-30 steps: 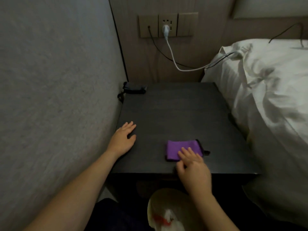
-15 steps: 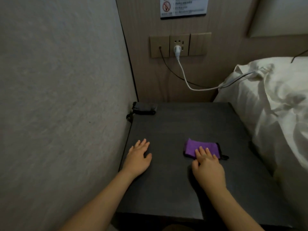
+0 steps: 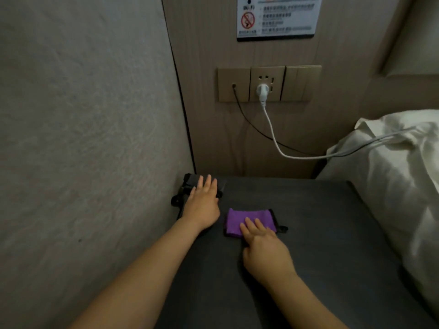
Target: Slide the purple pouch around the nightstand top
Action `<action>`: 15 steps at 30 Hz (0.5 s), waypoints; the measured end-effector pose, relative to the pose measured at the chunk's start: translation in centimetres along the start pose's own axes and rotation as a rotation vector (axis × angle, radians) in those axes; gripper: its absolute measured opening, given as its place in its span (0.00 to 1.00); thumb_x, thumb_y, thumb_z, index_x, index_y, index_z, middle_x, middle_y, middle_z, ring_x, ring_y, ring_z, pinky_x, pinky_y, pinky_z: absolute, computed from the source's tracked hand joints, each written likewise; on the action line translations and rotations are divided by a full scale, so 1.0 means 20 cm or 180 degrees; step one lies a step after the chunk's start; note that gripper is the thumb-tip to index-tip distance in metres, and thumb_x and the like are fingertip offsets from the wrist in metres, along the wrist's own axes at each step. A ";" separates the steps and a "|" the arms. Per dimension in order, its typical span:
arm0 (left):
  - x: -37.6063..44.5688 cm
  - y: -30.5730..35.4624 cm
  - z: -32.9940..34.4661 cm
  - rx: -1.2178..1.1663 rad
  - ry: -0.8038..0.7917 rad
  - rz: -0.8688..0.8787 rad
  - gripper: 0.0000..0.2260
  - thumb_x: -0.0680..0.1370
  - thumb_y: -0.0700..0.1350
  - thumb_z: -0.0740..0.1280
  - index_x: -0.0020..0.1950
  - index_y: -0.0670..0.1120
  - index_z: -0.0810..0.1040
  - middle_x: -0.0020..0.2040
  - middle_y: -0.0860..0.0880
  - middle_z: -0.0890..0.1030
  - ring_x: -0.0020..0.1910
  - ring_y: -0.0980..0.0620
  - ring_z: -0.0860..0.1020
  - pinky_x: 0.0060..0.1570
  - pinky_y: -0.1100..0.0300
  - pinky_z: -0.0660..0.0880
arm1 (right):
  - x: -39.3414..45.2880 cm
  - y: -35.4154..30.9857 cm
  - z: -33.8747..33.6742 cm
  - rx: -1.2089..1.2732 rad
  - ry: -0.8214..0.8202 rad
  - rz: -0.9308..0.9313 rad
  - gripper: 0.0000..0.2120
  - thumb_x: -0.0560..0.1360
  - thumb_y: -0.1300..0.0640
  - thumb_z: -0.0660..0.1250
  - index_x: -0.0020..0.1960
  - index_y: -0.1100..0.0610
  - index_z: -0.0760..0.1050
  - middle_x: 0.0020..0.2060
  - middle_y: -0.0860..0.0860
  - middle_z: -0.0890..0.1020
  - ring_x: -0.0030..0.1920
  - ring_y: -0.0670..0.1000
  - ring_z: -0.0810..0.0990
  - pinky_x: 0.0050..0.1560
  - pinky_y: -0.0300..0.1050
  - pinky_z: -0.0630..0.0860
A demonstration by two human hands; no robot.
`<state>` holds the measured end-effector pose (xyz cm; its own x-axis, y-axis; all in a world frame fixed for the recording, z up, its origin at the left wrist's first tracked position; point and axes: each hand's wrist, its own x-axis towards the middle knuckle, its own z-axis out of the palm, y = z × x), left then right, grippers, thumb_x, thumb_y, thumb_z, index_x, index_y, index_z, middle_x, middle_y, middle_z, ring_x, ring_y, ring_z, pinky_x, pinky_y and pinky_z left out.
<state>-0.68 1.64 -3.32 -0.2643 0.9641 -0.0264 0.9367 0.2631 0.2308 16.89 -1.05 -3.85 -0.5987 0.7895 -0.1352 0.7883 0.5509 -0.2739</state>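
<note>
Dark nightstand [image 3: 320,233] — purple pouch [image 3: 247,220] under right hand [image 3: 266,252] fingertips, left of bed

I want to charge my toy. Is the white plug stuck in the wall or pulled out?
Plugged in. The white plug sits in the middle socket of the wall panel, and its white cable hangs down and runs toward the white bedding.

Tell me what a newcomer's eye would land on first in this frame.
The purple cloth on the dark bedside table, with the right hand resting its straight fingers on it. Next, the left hand laid flat on a grey folded cloth in the table's far left corner, under the white plug.
</note>
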 end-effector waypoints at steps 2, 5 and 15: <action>0.05 -0.03 0.00 -0.0032 -0.0372 -0.0068 0.25 0.80 0.44 0.52 0.75 0.44 0.48 0.78 0.46 0.48 0.77 0.47 0.46 0.75 0.49 0.48 | 0.08 0.03 -0.03 0.0045 -0.0014 0.0124 0.28 0.76 0.55 0.51 0.75 0.54 0.56 0.76 0.50 0.56 0.76 0.49 0.52 0.75 0.44 0.51; 0.03 -0.04 0.03 -0.0177 -0.0316 -0.0096 0.24 0.81 0.45 0.52 0.75 0.44 0.50 0.78 0.48 0.50 0.77 0.48 0.47 0.74 0.50 0.49 | 0.20 0.04 -0.08 0.0061 -0.0020 0.0307 0.26 0.78 0.54 0.54 0.75 0.53 0.57 0.76 0.49 0.56 0.76 0.49 0.54 0.75 0.45 0.53; -0.16 0.05 0.08 -0.0591 -0.0068 -0.0280 0.24 0.80 0.49 0.52 0.75 0.45 0.54 0.77 0.48 0.53 0.77 0.50 0.49 0.75 0.51 0.48 | 0.52 -0.07 -0.15 -0.0072 -0.0269 0.0512 0.21 0.81 0.56 0.46 0.73 0.60 0.60 0.75 0.58 0.57 0.75 0.58 0.56 0.72 0.54 0.59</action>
<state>1.49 -1.15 -4.51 -0.3364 0.9388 -0.0746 0.8513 0.3370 0.4021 10.11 7.18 -1.99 -0.4736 0.8429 -0.2553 0.8773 0.4261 -0.2208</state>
